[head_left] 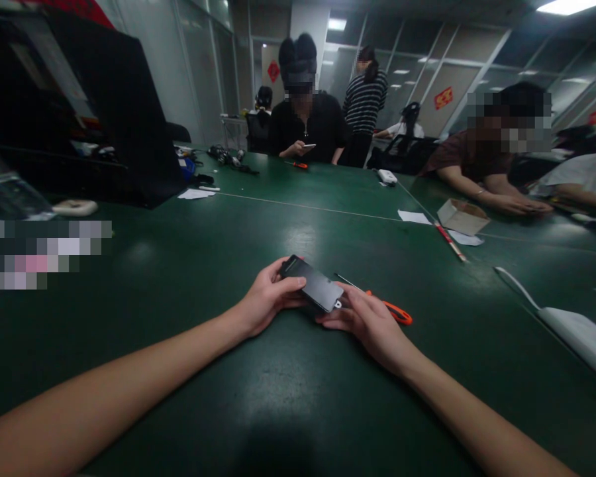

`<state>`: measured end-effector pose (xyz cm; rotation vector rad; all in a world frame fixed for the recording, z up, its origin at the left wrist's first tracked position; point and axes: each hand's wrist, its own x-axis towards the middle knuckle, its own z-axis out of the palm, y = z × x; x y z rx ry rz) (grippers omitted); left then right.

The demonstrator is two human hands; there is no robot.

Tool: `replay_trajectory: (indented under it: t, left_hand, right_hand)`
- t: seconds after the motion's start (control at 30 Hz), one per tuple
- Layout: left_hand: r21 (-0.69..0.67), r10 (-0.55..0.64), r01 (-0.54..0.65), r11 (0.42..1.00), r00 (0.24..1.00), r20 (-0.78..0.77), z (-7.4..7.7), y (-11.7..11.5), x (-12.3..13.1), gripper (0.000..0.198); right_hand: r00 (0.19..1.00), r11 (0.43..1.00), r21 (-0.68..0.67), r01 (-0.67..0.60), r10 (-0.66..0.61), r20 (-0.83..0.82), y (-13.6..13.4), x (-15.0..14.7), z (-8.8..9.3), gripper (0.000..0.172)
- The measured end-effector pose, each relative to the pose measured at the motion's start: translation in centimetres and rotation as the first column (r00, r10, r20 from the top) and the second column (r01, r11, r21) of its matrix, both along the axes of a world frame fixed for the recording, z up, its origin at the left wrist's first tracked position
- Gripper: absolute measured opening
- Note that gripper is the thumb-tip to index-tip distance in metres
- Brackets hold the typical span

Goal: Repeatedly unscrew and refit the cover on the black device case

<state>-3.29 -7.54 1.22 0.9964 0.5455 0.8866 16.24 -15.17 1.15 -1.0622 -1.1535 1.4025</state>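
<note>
My left hand [265, 301] grips the far end of a flat black device [318, 286], thumb laid across its top. My right hand [365, 321] pinches its near corner. It sits at twelve o'clock, low over the green table [288, 397], and any label on it is too dark to read. An orange-handled screwdriver [395, 311] lies at its three o'clock. At two o'clock stands a small cardboard box [463, 216] with its contents hidden. The red signs [443, 98] beyond are illegible.

Across my dark green felt table [298, 218] sits a person in a black top [305, 122]. To my right lie a small open cardboard box [463, 216], a white paper sheet [413, 216] near it, and a thin red-and-tan tool [449, 240]. A big black open case [104, 112] stands on my left.
</note>
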Motion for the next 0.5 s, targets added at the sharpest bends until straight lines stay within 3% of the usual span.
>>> replay_trajectory:
  t: [0.17,0.5]
  left_hand:
    - [-0.033,-0.031,0.031,0.999,0.999,0.021,0.11,0.29,-0.12,0.050]
    - [0.154,-0.034,0.060,0.986,0.986,-0.162,-0.04,-0.31,-0.09,0.056]
  right_hand:
    - [0.993,1.000,0.014,0.001,-0.003,0.115,-0.23,-0.37,0.32,0.052]
    - [0.976,1.000,0.006,0.003,-0.004,0.218,-0.25,-0.39,0.67,0.051]
